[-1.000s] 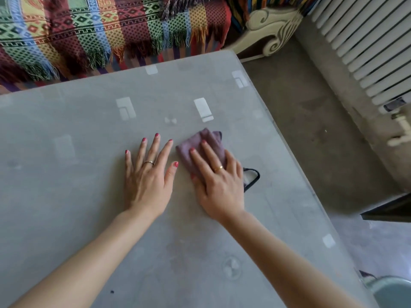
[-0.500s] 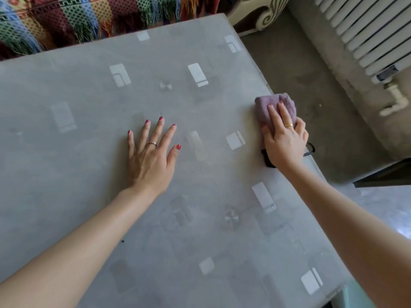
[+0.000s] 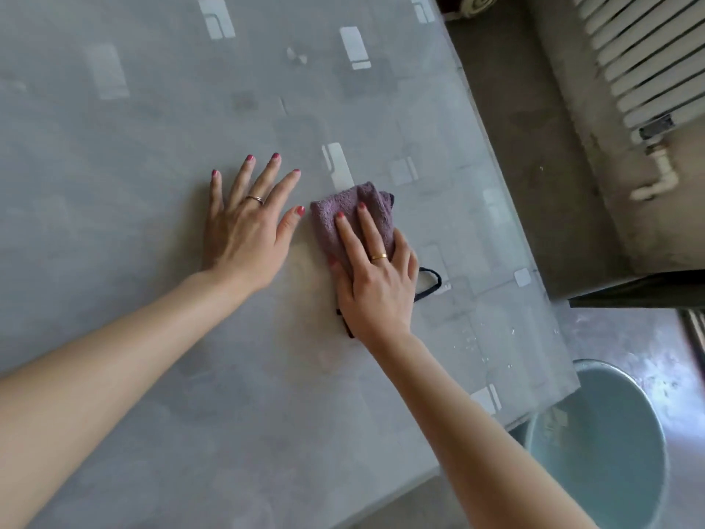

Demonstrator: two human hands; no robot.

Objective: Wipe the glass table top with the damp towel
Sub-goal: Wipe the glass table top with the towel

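Observation:
The glass table top (image 3: pixel 152 337) fills most of the view, grey with pale square reflections. A folded purple towel (image 3: pixel 332 219) with dark trim lies on it near the middle. My right hand (image 3: pixel 375 276) presses flat on the towel, fingers stretched over it, the towel's near part hidden under the palm. My left hand (image 3: pixel 248 227) rests flat on the bare glass just left of the towel, fingers spread, holding nothing; its thumb tip almost touches the towel's edge.
The table's right edge (image 3: pixel 507 208) runs diagonally, with concrete floor beyond. A white radiator (image 3: pixel 641 55) lines the wall at the upper right. A pale blue basin (image 3: pixel 602 452) of water stands on the floor beside the table's near right corner. Water drops dot the glass near that corner.
My right hand has slid the towel from the table's right edge back to the middle, next to my left hand. The left hand has stayed flat; the view has tilted further down.

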